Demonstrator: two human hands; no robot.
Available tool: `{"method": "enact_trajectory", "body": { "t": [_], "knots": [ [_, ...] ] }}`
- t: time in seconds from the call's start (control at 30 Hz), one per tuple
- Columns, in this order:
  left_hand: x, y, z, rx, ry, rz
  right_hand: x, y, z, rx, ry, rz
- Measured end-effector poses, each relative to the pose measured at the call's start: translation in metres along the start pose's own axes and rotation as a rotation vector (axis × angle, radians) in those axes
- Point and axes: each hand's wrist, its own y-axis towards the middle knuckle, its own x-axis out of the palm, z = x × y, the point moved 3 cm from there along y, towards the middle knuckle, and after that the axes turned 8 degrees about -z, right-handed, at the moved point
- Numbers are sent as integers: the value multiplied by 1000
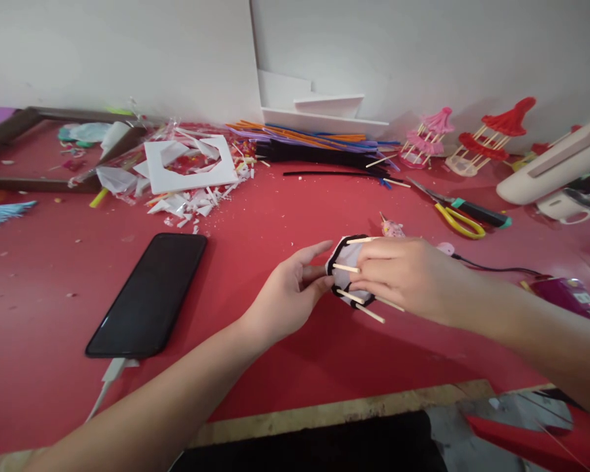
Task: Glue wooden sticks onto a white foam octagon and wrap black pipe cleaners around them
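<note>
My left hand (295, 285) grips the edge of a small white foam base (347, 255) between thumb and fingers, its index finger stretched out. Black pipe cleaner lines the base's rim, and several thin wooden sticks (371, 313) stand out from it toward the right. From the other side my right hand (398, 272) reaches among the sticks, fingers bent together against the base. Its fingertips are partly hidden, so whether it also pinches a stick cannot be seen. Just behind lies a small pink lump (392, 227) with a pointed tip.
A black phone (147, 295) with a white cable lies left. Behind are foam scraps (187, 203), a cut-out foam sheet (157, 167) and pipe cleaners (319, 147). Pink (427, 137) and red (494, 137) stick models, yellow-handled scissors (459, 221) and a mug (565, 206) stand or lie right.
</note>
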Motion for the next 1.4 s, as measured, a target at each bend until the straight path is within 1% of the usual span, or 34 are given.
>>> {"method": "enact_trajectory", "body": {
  "t": [0.1,0.17,0.33,0.5,0.73,0.83,0.9,1.0,1.1,1.23,1.4],
  "knots": [
    [0,0,0,4,-26,-1,-1,3,-3,106,11,66],
    [1,0,0,0,-86,0,1,4,-3,157,9,83],
    [2,-1,0,-40,-209,28,9,5,-6,185,16,36],
    [3,-2,0,-86,-312,67,8,5,-10,207,68,3],
    [6,-3,2,-102,-270,29,8,2,-7,274,51,23],
    [6,-3,1,-88,-249,4,9,1,-9,226,-3,58],
    [5,-3,0,-77,-242,-4,10,-1,-10,184,-82,89],
    [6,-3,-1,-61,-254,-8,11,-5,-10,160,-223,119],
    [9,-3,0,-56,-285,-39,9,-9,-10,111,-329,167],
    [11,-4,2,-57,-310,-61,7,-12,-11,26,-356,246],
    [10,-4,1,-65,-335,-69,5,-10,-12,19,-359,288]
  ]
}}
